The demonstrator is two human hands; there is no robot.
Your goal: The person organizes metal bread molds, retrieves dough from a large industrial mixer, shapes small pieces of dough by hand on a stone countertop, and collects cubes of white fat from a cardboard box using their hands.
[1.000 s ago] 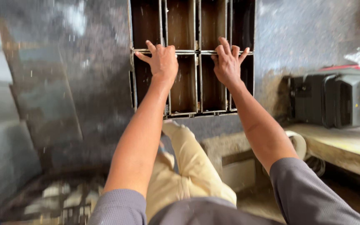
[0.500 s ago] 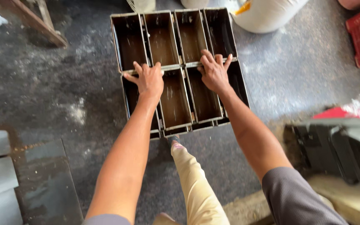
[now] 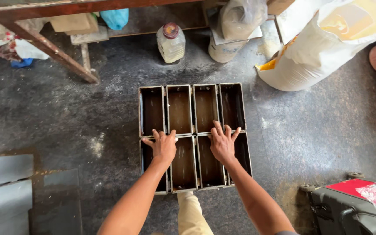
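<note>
Two strapped sets of four dark loaf tins (image 3: 195, 135) lying on the floor (image 3: 88, 117), all empty; left hand (image 3: 163, 147) and right hand (image 3: 222, 142) flat, fingers spread, over the seam between sets; jug (image 3: 171, 42) and sack (image 3: 323, 48) well beyond, untouched.

Dull, darkened metal baking tins (image 3: 194, 130), rough dusty concrete floor (image 3: 88, 117), woven plastic sack (image 3: 323, 48)
</note>
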